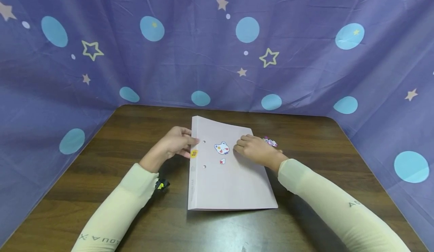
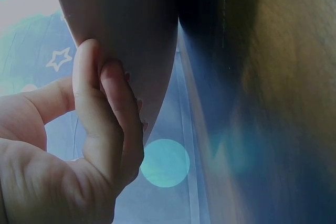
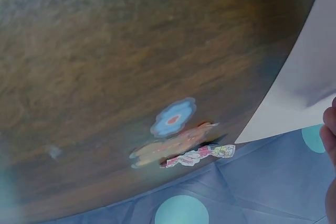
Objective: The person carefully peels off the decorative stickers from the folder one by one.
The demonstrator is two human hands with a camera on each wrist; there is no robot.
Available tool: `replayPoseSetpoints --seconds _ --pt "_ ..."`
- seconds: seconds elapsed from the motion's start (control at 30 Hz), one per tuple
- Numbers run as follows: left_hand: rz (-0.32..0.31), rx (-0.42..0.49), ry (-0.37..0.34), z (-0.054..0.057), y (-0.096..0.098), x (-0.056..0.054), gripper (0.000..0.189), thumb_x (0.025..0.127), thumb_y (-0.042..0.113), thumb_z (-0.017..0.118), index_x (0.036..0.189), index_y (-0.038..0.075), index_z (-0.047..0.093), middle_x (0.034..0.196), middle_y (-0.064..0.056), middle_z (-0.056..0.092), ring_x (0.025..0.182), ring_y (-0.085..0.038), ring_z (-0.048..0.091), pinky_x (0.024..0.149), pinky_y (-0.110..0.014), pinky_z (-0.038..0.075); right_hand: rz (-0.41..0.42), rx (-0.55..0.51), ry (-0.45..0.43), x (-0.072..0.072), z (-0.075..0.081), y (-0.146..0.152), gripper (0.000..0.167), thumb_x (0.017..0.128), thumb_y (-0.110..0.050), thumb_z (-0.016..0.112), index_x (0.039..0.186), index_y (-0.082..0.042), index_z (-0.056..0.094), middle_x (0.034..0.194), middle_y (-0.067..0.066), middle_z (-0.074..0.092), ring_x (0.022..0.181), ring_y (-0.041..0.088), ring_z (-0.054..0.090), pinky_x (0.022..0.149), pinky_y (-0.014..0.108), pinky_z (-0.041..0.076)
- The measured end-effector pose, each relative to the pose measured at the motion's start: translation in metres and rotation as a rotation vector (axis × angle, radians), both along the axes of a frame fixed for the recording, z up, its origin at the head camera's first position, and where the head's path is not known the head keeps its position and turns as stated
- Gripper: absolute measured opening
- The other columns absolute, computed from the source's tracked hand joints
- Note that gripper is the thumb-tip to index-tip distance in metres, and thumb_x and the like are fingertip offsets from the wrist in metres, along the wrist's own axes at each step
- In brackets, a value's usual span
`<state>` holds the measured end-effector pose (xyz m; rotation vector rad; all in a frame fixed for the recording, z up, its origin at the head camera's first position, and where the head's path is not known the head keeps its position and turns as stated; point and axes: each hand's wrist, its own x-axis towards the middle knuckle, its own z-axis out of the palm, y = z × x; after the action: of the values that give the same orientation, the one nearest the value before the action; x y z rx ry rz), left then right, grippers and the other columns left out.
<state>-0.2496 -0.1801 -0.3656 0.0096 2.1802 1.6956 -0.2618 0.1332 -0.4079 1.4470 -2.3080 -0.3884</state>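
Pale cream cloth covered both your forearms, the left sleeve (image 1: 118, 206) and the right sleeve (image 1: 329, 199) printed with dark lettering; under them spread the table (image 1: 162, 222), brown wood grain with a soft shine at its near end and shadows about your arms; a small black-and-yellow object (image 1: 162, 185) showed just beside your left cuff.

The pinkish-white folder (image 1: 237, 186) was over the middle of the table, tilted, with a shadow beneath its near edge; your left hand (image 1: 178, 142) pinched its spine, thumb in front and fingers behind; your right hand (image 1: 257, 150) lay on the cover, fingers close together and bent, though you could not tell whether they pinched anything underneath; to their left sat a bear sticker (image 1: 222, 148) and a smaller sticker (image 1: 222, 161), with a yellow sticker (image 1: 193, 154) on the spine.

Beyond your right hand lay some loose stickers (image 1: 270, 142), among them a blue flower-shaped sticker (image 3: 173, 118); behind the table's rounded far corners hung a creased purple-blue curtain (image 1: 203, 71), patterned with turquoise dots, pale stars and yellow star outlines, wrapping round both sides.
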Motion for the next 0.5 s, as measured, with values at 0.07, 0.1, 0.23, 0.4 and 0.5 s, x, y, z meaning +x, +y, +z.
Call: replayPoseSetpoints --seconds 0.07,0.1,0.23,0.4,0.5 --pt "0.002 -0.001 -0.001 0.000 0.000 0.000 0.046 0.098 0.006 0.067 0.136 -0.011 0.047 0.107 -0.024 0.068 0.078 -0.024 0.071 0.068 -0.039 0.066 0.006 0.005 -0.001 0.000 0.001 0.000 0.032 0.085 0.007 0.074 0.114 -0.005 0.069 0.103 0.003 0.069 0.097 0.021 0.059 0.093 0.034 0.055" --pt "0.002 -0.001 -0.001 0.000 0.000 0.000 0.046 0.098 0.006 0.067 0.136 -0.011 0.047 0.107 -0.023 0.068 0.078 -0.023 0.071 0.067 -0.039 0.066 0.013 0.007 0.003 0.000 0.001 0.000 0.032 0.084 0.008 0.075 0.114 -0.005 0.069 0.103 0.003 0.069 0.096 0.021 0.059 0.093 0.034 0.055" --pt "0.004 0.001 -0.001 0.000 0.000 0.001 0.046 0.097 0.005 0.067 0.135 -0.011 0.047 0.105 -0.023 0.068 0.077 -0.023 0.071 0.067 -0.039 0.066 0.035 -0.004 0.014 -0.001 0.001 -0.002 0.030 0.084 0.008 0.075 0.110 -0.006 0.070 0.100 0.003 0.069 0.094 0.021 0.059 0.091 0.033 0.055" --pt "0.001 0.003 0.002 0.000 0.000 0.002 0.045 0.097 0.005 0.067 0.135 -0.011 0.047 0.105 -0.022 0.068 0.077 -0.023 0.071 0.067 -0.039 0.066 -0.017 -0.072 -0.098 0.000 0.003 -0.007 0.013 0.092 -0.005 0.074 0.104 -0.009 0.073 0.096 0.001 0.071 0.092 0.020 0.063 0.089 0.033 0.058" --pt "0.000 0.006 0.002 0.000 0.000 0.001 0.047 0.097 0.004 0.068 0.135 -0.011 0.046 0.104 -0.021 0.068 0.077 -0.023 0.071 0.067 -0.039 0.066 -0.120 -0.136 -0.259 0.000 0.006 -0.011 0.010 0.098 -0.018 0.070 0.102 -0.011 0.076 0.095 0.001 0.072 0.093 0.019 0.066 0.088 0.033 0.060"
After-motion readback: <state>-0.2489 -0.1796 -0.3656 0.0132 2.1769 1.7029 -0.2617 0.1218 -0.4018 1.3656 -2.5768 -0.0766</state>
